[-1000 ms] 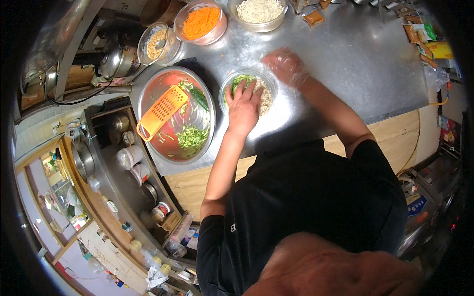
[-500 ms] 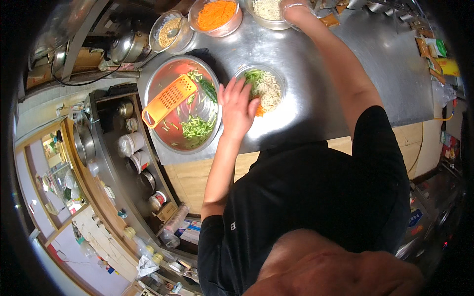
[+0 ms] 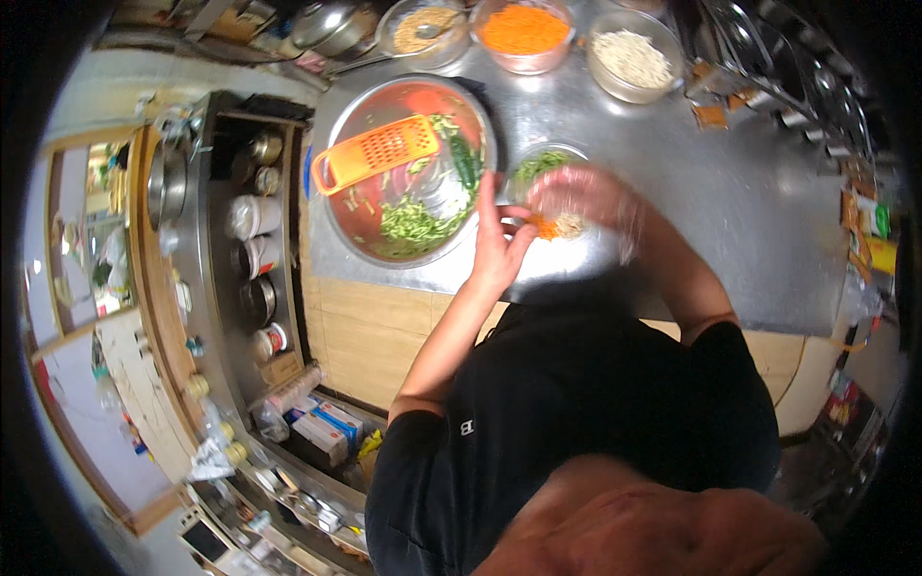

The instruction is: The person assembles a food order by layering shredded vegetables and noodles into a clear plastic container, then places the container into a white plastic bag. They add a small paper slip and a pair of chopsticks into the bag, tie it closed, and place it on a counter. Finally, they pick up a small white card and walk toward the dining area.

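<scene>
The small clear bowl (image 3: 555, 148) sits on the metal bench (image 3: 759, 240), near the person and just right of a wide steel basin (image 3: 363, 108). Green shreds (image 3: 540, 165) show on its far side, with orange shreds (image 3: 545, 228) and pale strips (image 3: 570, 228) on its near side; the right hand (image 3: 584, 196) hides the middle.

That hand, in a clear plastic glove, is blurred over the bowl, and whether its fingers are closed on anything cannot be told. The left hand (image 3: 499, 240) is bare, fingers stretched out and thumb spread, at the bowl's left side; its fingertips overlap the basin's right rim, though contact there is unclear. The basin leaves little room on that side.

Inside the basin, an orange grater (image 3: 379, 156) lies slanted on the left, a dark green cucumber piece (image 3: 465, 161) on the right, and a heap of grated green (image 3: 413, 221) nearer the person.

Along the far side, from left to right, stand a lidded pot (image 3: 328, 27), a bowl of tan bits (image 3: 411, 38) with a spoon (image 3: 429, 32), a bowl of shredded carrot (image 3: 523, 31) and a bowl of whitish strips (image 3: 631, 58). A small brown packet (image 3: 711, 117) lies right of the last one.
</scene>
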The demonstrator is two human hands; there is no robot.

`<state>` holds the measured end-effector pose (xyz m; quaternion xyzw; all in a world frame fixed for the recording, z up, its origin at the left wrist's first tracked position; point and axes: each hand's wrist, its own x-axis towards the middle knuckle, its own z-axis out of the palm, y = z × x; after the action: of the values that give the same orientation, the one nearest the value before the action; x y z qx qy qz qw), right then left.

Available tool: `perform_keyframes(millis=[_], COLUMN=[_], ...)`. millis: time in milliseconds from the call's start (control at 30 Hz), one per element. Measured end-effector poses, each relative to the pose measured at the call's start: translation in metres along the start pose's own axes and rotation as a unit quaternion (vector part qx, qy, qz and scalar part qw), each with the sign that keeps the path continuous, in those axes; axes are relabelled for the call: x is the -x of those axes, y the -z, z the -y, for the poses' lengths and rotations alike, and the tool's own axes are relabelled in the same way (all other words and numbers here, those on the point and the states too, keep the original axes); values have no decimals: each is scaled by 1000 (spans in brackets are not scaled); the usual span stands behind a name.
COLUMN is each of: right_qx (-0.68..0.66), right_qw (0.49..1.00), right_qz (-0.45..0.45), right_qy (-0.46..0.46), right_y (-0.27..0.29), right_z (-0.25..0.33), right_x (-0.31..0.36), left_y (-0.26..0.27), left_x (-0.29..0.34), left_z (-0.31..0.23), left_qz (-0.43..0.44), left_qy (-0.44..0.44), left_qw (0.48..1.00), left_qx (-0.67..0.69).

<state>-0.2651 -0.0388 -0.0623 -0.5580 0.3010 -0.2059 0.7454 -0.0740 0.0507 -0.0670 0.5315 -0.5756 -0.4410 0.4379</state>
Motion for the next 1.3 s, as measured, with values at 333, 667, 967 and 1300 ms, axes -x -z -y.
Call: perform_keyframes(millis=[333, 667, 967, 1300], right_qx=[-110, -5, -75, 128], right_qw=[991, 959, 975, 941], right_qz=[60, -265, -179, -136], right_qy=[42, 97, -108, -283], right_y=[-28, 46, 16, -28], right_z=[10, -28, -90, -61], right_x=[24, 57, 37, 66], left_y=[17, 157, 122, 68], left_x=[-23, -76, -17, 161], left_z=[-12, 34, 27, -6], left_qz=[-185, -394, -233, -334], left_qy=[-132, 99, -42, 11], left_qw=[943, 872, 877, 913], left_qx=[-245, -274, -418, -233])
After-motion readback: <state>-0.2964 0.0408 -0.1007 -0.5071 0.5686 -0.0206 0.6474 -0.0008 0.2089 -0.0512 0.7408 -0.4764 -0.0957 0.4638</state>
